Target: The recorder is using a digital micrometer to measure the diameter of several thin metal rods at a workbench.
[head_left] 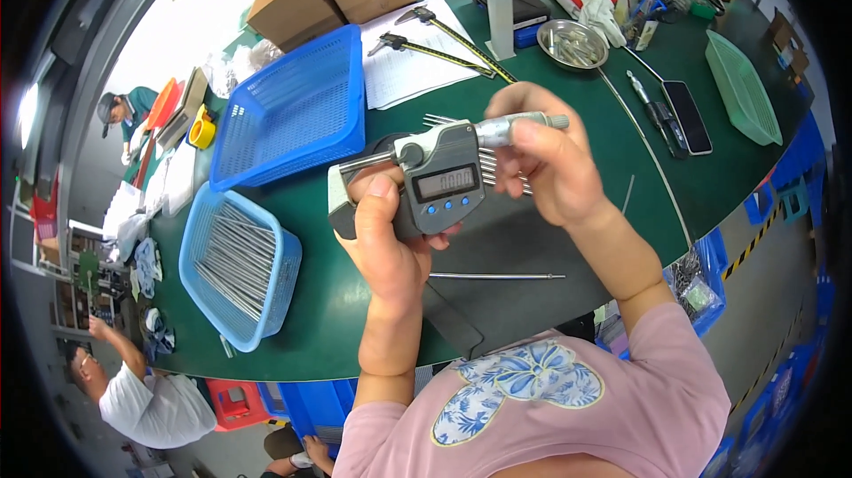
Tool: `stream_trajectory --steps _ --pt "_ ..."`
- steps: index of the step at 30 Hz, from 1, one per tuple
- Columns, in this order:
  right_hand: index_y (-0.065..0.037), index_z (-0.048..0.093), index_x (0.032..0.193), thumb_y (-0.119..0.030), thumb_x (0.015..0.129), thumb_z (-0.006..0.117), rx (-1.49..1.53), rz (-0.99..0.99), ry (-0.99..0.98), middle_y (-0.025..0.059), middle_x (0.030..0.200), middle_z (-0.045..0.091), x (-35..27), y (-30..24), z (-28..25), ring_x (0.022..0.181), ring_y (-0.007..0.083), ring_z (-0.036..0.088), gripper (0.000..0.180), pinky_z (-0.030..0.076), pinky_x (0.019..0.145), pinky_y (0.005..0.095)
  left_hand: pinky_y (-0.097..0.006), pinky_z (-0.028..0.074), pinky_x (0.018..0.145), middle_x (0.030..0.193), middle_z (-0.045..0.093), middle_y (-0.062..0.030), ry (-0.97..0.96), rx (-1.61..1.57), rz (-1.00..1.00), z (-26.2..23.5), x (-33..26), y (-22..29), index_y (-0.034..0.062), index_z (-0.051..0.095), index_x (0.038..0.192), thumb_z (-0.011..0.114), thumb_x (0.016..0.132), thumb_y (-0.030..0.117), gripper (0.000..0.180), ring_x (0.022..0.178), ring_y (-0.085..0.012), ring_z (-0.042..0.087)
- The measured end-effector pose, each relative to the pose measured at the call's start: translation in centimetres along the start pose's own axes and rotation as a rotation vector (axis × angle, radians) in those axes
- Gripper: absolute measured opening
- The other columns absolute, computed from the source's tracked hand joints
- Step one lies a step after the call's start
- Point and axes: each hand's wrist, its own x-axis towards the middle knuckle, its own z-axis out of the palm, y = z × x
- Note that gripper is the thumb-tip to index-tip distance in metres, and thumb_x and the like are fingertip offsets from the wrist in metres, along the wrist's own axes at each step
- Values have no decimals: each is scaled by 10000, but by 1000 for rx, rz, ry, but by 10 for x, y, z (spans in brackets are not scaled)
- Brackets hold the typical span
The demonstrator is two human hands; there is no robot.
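A digital micrometer (453,172) with a small display and three blue buttons is held up over the green table. My left hand (390,252) grips its frame from below, thumb across the front near the measuring gap. At the other end, my right hand (555,154) pinches the silver thimble (524,127) between thumb and fingers. Beneath my hands lies a thin metal rod (497,276) on a dark grey mat (524,247). Several more metal rods (490,167) lie behind the micrometer, partly hidden by it and my right hand.
At left a light blue basket (288,274) holds many metal rods, beside a larger blue basket (351,114). Two calipers (435,54) rest on paper sheets. To the right are a metal bowl (572,43), another micrometer (657,114), a phone (686,118) and a green basket (741,92). Other people are at left.
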Motion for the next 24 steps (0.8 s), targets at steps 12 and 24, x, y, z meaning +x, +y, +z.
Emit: stream_trajectory --steps 12,24 --pt "-29 546 804 125 548 612 -912 -952 -263 101 780 539 16 -15 -13 644 147 534 306 424 504 203 -179 349 276 642 565 -146 -64 -138 -113 -8 8 3 -45 499 848 384 786 232 307 365 -148 501" --pt "27 549 752 -132 684 597 -723 -411 -92 68 681 554 7 -16 -15 625 111 512 180 403 567 225 -168 334 276 635 570 -143 -43 -44 -56 -5 5 2 -38 513 838 377 789 260 331 373 -144 509"
